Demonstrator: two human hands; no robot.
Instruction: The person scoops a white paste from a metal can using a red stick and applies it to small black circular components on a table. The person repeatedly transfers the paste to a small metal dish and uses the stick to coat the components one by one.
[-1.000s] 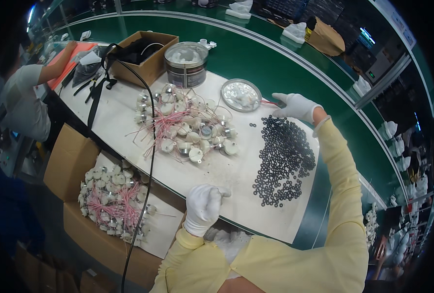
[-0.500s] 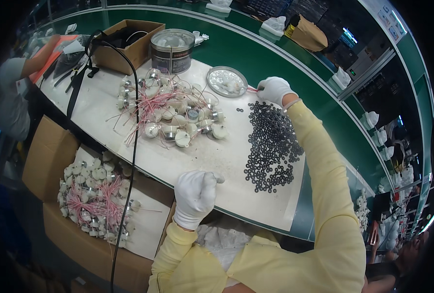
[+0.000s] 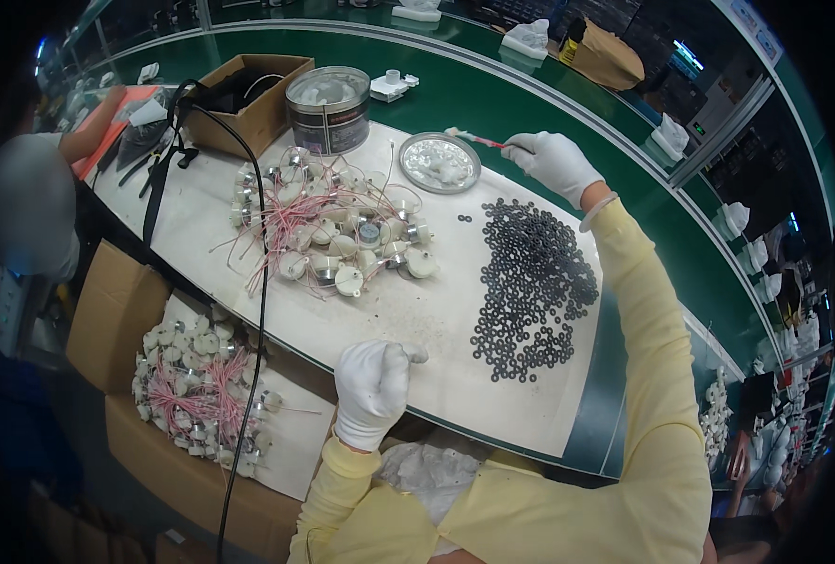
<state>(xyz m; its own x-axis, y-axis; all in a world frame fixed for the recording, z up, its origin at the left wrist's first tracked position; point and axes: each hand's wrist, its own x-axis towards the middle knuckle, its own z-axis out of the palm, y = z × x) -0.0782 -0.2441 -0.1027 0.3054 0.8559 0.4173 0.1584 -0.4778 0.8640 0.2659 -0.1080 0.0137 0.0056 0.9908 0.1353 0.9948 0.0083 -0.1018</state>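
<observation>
My right hand (image 3: pixel 556 164), in a white glove, grips the red handle of a small brush (image 3: pixel 487 142). White paste coats the brush's tip, which is raised by the far edge of a round metal lid (image 3: pixel 402 173) with white paste in it. Many small black rings (image 3: pixel 530 282) lie spread on the table below this hand. My left hand (image 3: pixel 372 387), also gloved, is closed at the table's near edge with one fingertip poking out to the right. Whatever it may hold is hidden. Small motors (image 3: pixel 347 249) with white parts and pink wires are heaped beyond it.
A metal can (image 3: pixel 331 127) and a cardboard box (image 3: pixel 248 117) stand at the back. Below left, a larger carton (image 3: pixel 121 310) holds more motors. A black cable (image 3: pixel 263 282) hangs across the view. Another person (image 3: pixel 32 202) is at the far left.
My right hand has lifted the brush away from the lid's right side, and its white tip now shows beyond the lid. My left hand stays closed in about the same place.
</observation>
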